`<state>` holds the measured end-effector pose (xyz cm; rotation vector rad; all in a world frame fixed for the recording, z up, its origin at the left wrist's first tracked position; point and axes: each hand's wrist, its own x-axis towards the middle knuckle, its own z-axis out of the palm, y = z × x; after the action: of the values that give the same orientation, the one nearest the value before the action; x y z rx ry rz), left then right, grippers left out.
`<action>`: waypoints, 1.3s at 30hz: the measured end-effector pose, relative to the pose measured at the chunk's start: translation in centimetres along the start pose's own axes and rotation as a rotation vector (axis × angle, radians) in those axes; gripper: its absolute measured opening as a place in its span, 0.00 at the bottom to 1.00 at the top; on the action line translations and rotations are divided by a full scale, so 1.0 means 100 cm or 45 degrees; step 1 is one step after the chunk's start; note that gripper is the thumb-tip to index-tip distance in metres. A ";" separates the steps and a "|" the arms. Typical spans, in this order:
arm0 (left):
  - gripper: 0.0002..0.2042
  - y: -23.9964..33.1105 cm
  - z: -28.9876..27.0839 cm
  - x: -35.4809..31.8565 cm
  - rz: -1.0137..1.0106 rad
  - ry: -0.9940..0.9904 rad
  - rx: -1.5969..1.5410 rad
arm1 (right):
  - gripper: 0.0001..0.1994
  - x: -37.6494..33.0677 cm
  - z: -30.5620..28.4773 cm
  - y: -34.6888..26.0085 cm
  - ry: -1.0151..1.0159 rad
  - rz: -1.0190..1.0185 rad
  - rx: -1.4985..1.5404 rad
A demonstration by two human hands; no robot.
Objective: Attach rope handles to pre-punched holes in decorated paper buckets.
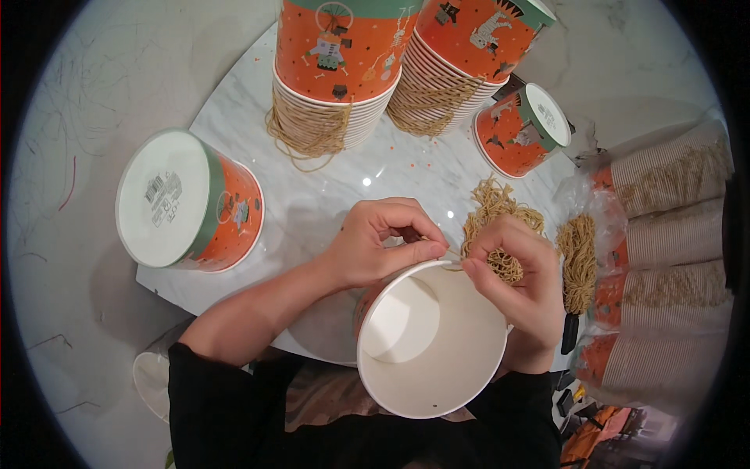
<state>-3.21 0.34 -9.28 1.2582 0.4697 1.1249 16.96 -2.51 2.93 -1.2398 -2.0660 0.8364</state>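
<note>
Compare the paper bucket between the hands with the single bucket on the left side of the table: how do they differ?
The bucket between the hands shows its open mouth and white inside; the left bucket is upside down, showing its white base. The left hand and right hand meet at the near bucket's rim, the right one also holding a twine bundle; the left bucket stands untouched, with no twine visible. Both are orange printed paper buckets.

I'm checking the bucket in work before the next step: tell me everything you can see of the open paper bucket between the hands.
The open paper bucket is round, plain white inside and empty, with a rolled rim; orange shows on its outer wall at left. It tilts with its mouth toward the camera, at the marble table's near edge. The left hand and right hand meet at its far rim, the right holding tan cord.
</note>
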 end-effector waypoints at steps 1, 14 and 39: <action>0.03 0.001 -0.001 0.000 0.027 0.000 0.062 | 0.05 0.000 -0.002 0.003 -0.027 -0.001 0.018; 0.08 0.006 0.000 -0.001 0.084 0.087 -0.012 | 0.13 0.005 -0.004 0.006 -0.133 0.102 0.192; 0.07 0.001 -0.004 -0.003 -0.039 0.050 -0.179 | 0.05 0.008 0.014 0.013 0.058 0.090 0.238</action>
<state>-3.71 0.33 -9.42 1.1049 0.4299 1.1389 16.24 -1.61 1.18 -1.2234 -1.8704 1.0003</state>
